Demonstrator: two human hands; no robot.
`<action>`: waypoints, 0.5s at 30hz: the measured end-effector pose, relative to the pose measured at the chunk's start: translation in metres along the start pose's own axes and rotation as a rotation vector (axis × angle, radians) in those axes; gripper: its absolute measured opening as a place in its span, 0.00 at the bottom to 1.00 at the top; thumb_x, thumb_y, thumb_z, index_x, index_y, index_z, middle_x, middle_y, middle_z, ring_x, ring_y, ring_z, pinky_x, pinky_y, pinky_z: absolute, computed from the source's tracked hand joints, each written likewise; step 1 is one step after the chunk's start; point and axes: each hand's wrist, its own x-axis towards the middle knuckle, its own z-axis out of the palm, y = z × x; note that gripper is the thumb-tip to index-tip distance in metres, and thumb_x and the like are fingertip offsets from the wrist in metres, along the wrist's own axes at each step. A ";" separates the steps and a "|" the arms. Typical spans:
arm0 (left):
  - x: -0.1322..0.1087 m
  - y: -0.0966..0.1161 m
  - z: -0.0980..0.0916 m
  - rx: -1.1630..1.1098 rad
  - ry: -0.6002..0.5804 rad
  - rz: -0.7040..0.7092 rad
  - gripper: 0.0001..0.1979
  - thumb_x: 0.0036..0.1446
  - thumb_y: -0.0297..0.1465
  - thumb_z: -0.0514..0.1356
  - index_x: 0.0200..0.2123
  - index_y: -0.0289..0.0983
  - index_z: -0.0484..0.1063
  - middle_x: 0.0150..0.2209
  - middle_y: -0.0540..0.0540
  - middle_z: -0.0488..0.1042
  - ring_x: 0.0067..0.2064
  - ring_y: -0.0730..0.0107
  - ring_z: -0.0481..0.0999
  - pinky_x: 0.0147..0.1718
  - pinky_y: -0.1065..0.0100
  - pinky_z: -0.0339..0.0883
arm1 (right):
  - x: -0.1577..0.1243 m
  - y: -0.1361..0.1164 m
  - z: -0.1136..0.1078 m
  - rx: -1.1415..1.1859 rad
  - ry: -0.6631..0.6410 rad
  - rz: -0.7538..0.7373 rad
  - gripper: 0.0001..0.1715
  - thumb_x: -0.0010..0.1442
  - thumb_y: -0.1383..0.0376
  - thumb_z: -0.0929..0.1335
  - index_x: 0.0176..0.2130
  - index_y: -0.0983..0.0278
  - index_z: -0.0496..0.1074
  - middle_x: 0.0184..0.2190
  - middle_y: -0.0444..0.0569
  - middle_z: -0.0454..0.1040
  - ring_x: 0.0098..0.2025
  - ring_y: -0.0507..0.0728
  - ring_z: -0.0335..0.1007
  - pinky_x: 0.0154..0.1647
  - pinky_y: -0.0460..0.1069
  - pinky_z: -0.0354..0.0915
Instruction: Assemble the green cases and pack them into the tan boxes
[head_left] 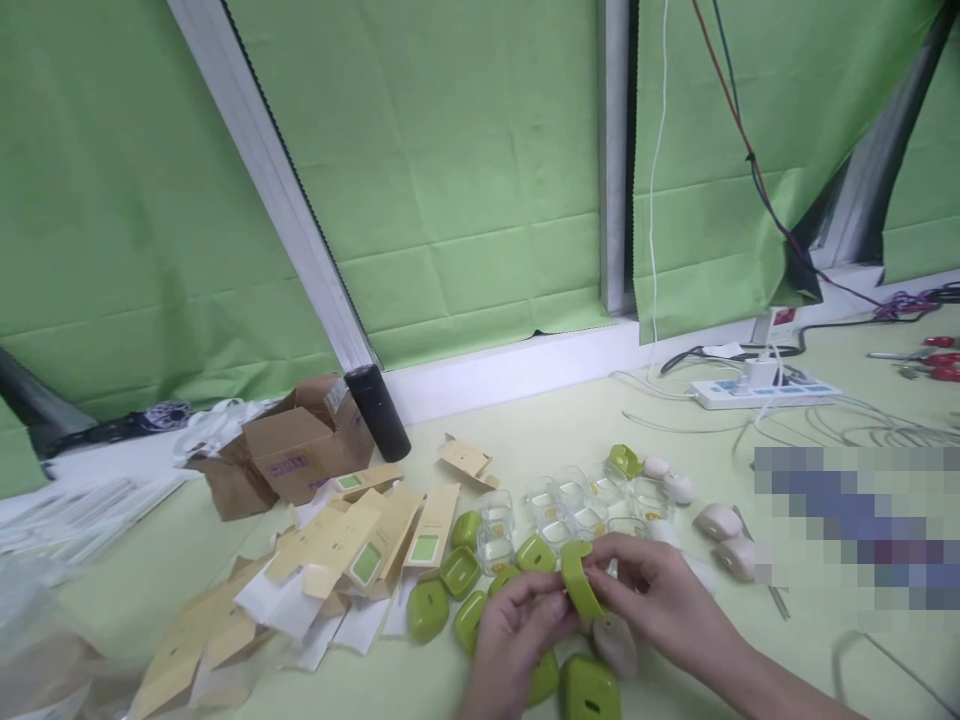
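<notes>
Both hands are on one green case cover (579,582), a soft-looking piece held up on its edge above the table. My left hand (519,630) pinches its left side between thumb and fingers. From the right, my right hand (660,590) grips it with thumb and forefinger. Below them lie more green covers, one with a slot (591,690) at the bottom edge and another (427,610) to the left. A whitish rounded case (615,645) sits just under my right hand, partly covered by it. Clear plastic cases (555,520) stand in rows behind the hands.
Opened beige card boxes (367,540) and white paper are heaped on the left. Behind stand a cardboard box (300,450) and a black bottle (377,412). More whitish cases (718,520) lie to the right, near a power strip (761,393) with cables and red-handled tools (937,360).
</notes>
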 end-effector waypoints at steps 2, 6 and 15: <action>0.003 -0.002 -0.005 0.053 -0.028 0.056 0.13 0.39 0.34 0.71 0.29 0.34 0.77 0.29 0.44 0.79 0.33 0.66 0.77 0.37 0.68 0.70 | 0.000 0.000 0.000 0.053 -0.039 0.033 0.11 0.57 0.61 0.65 0.29 0.62 0.74 0.25 0.44 0.75 0.20 0.50 0.63 0.21 0.45 0.60; 0.005 -0.003 -0.014 0.209 -0.096 0.259 0.07 0.43 0.31 0.68 0.26 0.35 0.76 0.31 0.46 0.74 0.35 0.69 0.74 0.36 0.72 0.68 | 0.000 -0.001 0.002 0.188 -0.164 0.096 0.09 0.55 0.63 0.66 0.28 0.63 0.74 0.23 0.44 0.74 0.17 0.49 0.66 0.17 0.43 0.59; 0.006 -0.003 -0.009 0.354 -0.155 0.259 0.05 0.45 0.24 0.62 0.26 0.35 0.68 0.32 0.48 0.69 0.34 0.69 0.70 0.34 0.70 0.64 | 0.001 -0.002 -0.002 0.159 -0.278 -0.012 0.09 0.58 0.62 0.65 0.33 0.64 0.72 0.28 0.46 0.75 0.18 0.49 0.69 0.20 0.43 0.62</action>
